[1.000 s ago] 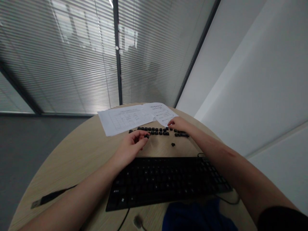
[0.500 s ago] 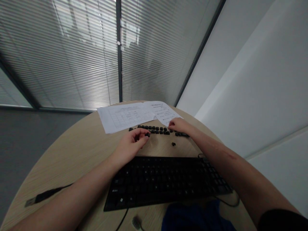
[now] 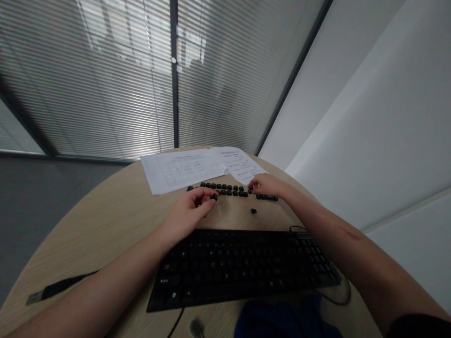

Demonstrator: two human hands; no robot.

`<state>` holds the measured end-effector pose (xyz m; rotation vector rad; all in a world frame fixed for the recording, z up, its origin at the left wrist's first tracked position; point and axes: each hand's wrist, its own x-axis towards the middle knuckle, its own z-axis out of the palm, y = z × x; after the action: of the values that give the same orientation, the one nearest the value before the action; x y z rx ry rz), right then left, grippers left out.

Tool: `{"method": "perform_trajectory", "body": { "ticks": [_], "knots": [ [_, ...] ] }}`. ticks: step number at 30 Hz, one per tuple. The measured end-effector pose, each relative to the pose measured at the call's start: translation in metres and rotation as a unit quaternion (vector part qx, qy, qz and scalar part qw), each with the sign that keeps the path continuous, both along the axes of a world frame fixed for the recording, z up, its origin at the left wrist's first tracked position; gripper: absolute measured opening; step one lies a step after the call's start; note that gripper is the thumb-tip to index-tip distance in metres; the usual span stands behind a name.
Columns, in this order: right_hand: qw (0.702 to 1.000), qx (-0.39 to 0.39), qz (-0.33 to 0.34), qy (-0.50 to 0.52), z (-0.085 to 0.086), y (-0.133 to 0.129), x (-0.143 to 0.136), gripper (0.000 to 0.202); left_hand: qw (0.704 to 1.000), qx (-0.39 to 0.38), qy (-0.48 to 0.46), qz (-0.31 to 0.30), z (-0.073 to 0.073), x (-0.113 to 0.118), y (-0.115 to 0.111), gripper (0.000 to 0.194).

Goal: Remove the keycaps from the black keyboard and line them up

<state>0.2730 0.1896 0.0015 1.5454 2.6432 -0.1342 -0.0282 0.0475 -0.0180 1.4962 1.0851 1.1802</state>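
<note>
Beyond the black keyboard (image 3: 243, 263), my left hand (image 3: 193, 206) pinches a small black keycap (image 3: 213, 196) between thumb and fingertips. Two rows of loose black keycaps (image 3: 229, 190) lie on the wooden table, partly behind that hand. At the right end of these rows, my right hand (image 3: 262, 184) has its fingers closed around a black keycap (image 3: 250, 190). A single keycap (image 3: 253, 211) lies apart, between the rows and the keyboard. Several more keycaps (image 3: 267, 197) sit just below my right hand.
Printed papers (image 3: 183, 170) lie at the back of the round table (image 3: 88, 225). A USB plug (image 3: 45, 292) is at the left, a small brush (image 3: 196, 327) and blue cloth (image 3: 285, 319) at the near edge. A cable (image 3: 347, 293) curls at the right.
My right hand has shifted slightly to the right, and the keycap at its fingertips shows more clearly. My left hand still pinches its keycap. The view has moved a little.
</note>
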Motion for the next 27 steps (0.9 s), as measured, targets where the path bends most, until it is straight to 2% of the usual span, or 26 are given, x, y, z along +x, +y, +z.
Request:
{"method": "perform_trajectory", "body": {
  "ticks": [10,19,27],
  "knots": [
    [1.000,0.011,-0.012,-0.016,-0.008,0.007,-0.001,0.026,1.000,-0.007,0.003,0.001,0.002,0.000,-0.002,0.029],
    [0.997,0.047,-0.059,0.021,-0.014,0.001,-0.007,0.019,1.000,-0.023,-0.017,-0.004,0.008,0.000,-0.004,0.029],
    [0.994,0.052,-0.080,0.046,-0.020,0.003,0.000,0.023,1.000,-0.016,-0.020,-0.010,0.004,-0.001,-0.002,0.028]
  ]
}}
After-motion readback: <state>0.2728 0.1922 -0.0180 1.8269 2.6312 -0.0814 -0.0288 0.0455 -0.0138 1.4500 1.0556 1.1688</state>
